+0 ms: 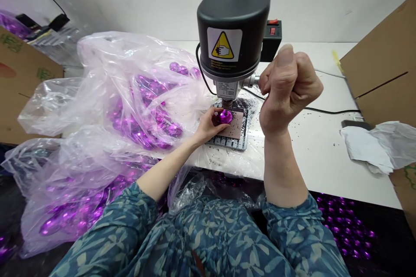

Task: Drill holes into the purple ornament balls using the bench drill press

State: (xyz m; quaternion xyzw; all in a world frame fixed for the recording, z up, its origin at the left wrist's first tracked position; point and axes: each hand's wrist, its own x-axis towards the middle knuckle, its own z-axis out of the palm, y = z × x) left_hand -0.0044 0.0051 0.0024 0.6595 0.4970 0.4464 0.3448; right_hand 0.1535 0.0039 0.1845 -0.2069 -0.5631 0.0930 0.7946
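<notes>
A shiny purple faceted ball (pixel 225 116) is held between the thumb and fingers of my left hand (pixel 208 125). It sits over a brown board (pixel 236 126) on the metal base (pixel 241 144) of a small black drill press (pixel 234 13), right below the chuck (pixel 227 103). Raised at the right side of the press, my right hand (pixel 289 86) is closed in a fist round the feed lever. Only the lever's silver hub (pixel 251 80) shows; the grip is hidden in the fist. Dark shavings lie scattered around the base.
Clear plastic bags (pixel 107 73) full of purple balls fill the left side. Purple balls (pixel 347 225) lie at lower right below the white table (pixel 315 138). Cardboard boxes (pixel 383 60) flank the table. White paper (pixel 365 147) and a black cable (pixel 331 111) are at right.
</notes>
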